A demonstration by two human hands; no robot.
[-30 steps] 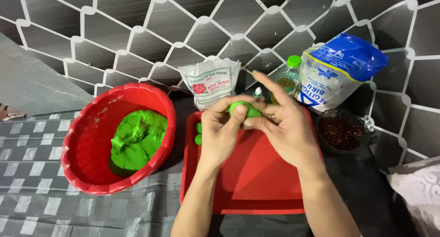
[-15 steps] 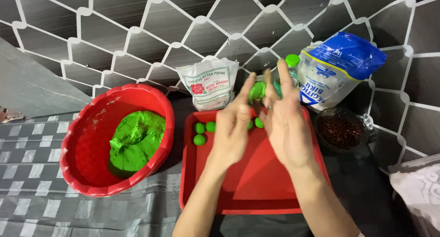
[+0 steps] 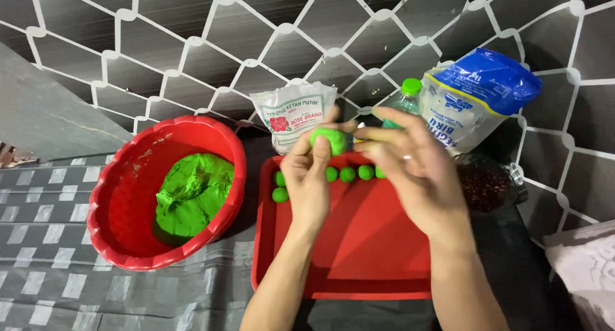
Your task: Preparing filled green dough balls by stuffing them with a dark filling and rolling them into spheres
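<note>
Both forearms reach forward. The left hand (image 3: 309,177) pinches with its fingertips. The right hand (image 3: 419,177) hovers beside it, fingers spread.

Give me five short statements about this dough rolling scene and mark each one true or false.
1. The left hand holds a green dough ball in its fingers. True.
2. The red bowl is empty. False: it holds a lump of green dough.
3. Small green balls lie at the far end of the red tray. True.
4. The right hand rests flat on the tray. False: it is raised above the tray, fingers reaching toward the ball.
5. The bottle behind the tray has a red cap. False: its cap is green.
</note>
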